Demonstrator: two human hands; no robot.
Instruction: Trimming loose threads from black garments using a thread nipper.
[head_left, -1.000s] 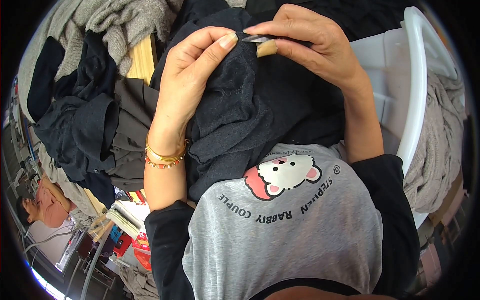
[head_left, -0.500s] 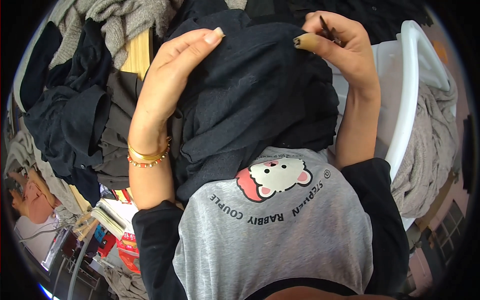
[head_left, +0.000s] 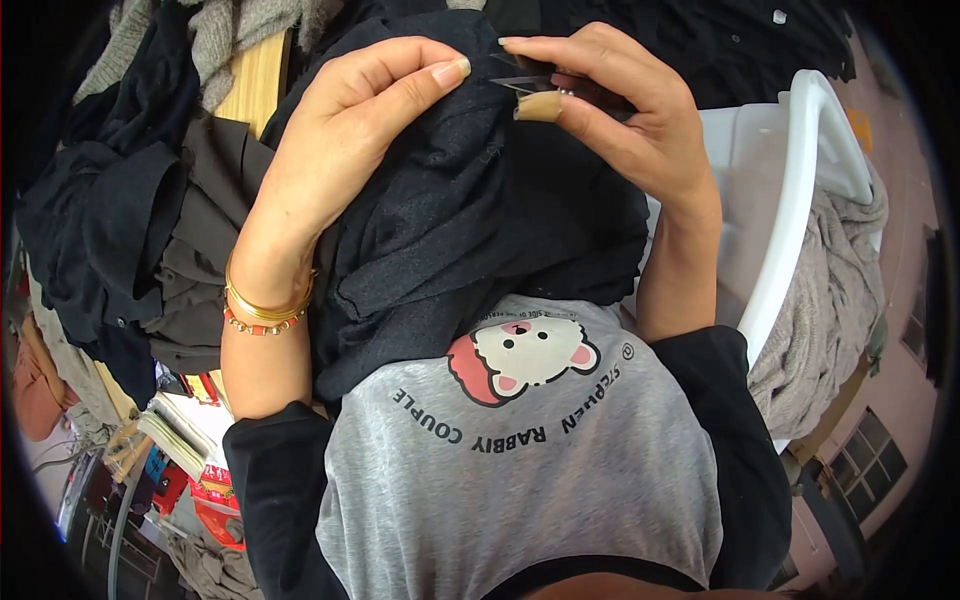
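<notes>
A dark navy or black knit garment [head_left: 430,230] lies bunched in front of my chest. My left hand [head_left: 355,130] is closed on its upper part, thumb and fingers pinched together on the cloth. Just across from that pinch, my right hand [head_left: 645,110] grips small thread snips [head_left: 518,84]. Their pointed blades are parted and aim left, close to the cloth near my left fingertips. A tan cover [head_left: 540,106] wraps my right thumb. Whether there is a thread between the blades is too small to tell.
On the right stands a white plastic bin [head_left: 788,240], with a grey-beige knit [head_left: 825,310] outside its rim. Dark garments [head_left: 100,240] pile up at left beside a wooden board [head_left: 255,90]. Lower left are stacked papers [head_left: 178,432] and a red package [head_left: 215,515]. More black cloth [head_left: 760,50] lies beyond.
My right hand has come left, toward my left hand. The snips, earlier tucked in its palm, now point at the cloth with blades apart. The garment's upper part has shifted and been gathered.
</notes>
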